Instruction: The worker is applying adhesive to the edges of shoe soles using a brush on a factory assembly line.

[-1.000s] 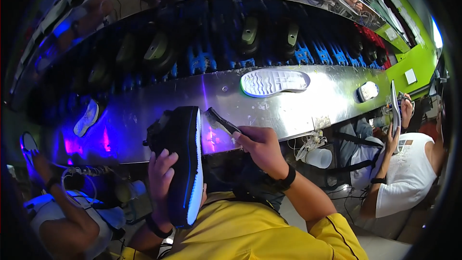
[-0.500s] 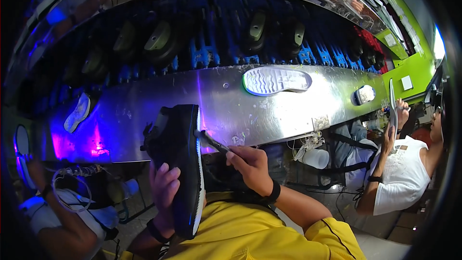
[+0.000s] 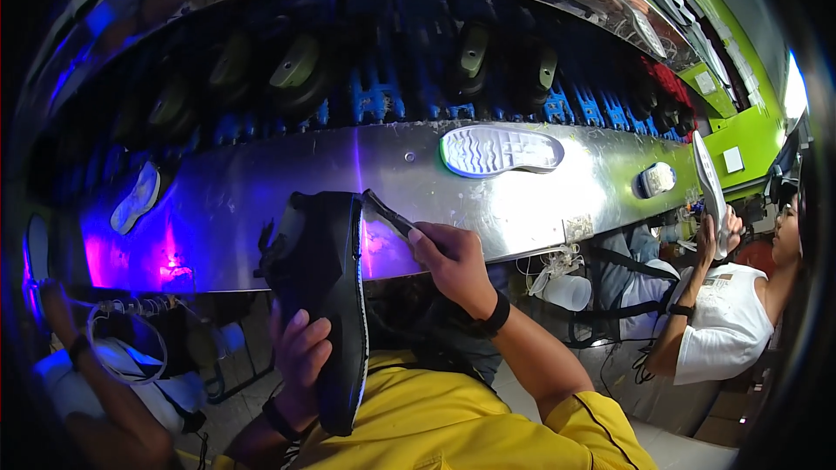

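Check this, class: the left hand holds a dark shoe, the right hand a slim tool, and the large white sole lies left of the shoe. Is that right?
No: the head view shows the large white sole lying right of the dark shoe, not left. The left hand does hold the shoe, and the right hand the slim tool.

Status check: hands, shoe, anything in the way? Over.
Left hand gripping black shoe. Right hand holding brush, tip close by shoe's edge, contact unclear. White sole lying on metal bench beyond, apart from shoe and brush.
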A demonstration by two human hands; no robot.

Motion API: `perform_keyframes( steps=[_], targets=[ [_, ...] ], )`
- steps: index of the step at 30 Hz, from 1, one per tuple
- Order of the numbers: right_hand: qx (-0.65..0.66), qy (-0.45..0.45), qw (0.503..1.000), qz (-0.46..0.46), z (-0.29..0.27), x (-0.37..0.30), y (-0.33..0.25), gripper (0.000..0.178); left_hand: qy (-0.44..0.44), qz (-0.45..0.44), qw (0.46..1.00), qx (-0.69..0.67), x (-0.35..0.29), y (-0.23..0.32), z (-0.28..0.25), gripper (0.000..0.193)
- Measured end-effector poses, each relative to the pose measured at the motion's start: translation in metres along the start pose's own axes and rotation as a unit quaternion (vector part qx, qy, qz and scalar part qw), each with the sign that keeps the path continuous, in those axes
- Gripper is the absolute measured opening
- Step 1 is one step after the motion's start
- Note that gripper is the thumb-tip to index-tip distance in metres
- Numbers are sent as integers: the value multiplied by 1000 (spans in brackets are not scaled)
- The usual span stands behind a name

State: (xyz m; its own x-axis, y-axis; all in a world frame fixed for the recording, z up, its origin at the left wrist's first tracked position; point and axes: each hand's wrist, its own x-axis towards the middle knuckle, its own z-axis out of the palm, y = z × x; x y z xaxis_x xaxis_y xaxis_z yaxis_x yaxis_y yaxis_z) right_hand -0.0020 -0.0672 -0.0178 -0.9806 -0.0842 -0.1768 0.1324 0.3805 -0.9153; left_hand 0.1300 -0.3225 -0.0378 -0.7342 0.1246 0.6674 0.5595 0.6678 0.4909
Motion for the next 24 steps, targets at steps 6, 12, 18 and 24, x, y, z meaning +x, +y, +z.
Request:
perform_keyframes(
  steps=[6, 12, 18, 24],
  targets=[
    [19, 12, 996, -83, 8, -19, 4, 25, -41, 60, 996, 58, -4, -9, -2, 84],
    [47, 3, 995, -86, 6, -34, 4, 23, -4, 5, 999, 47, -8, -3, 4, 67],
    [38, -15, 994, -102, 1, -43, -2, 21, -10, 7, 999, 49, 1, 3, 1, 74],
    [-13, -22, 990, -136, -8, -49, -10, 20, -5, 18, 998, 54, 8, 6, 2, 73]
  ],
)
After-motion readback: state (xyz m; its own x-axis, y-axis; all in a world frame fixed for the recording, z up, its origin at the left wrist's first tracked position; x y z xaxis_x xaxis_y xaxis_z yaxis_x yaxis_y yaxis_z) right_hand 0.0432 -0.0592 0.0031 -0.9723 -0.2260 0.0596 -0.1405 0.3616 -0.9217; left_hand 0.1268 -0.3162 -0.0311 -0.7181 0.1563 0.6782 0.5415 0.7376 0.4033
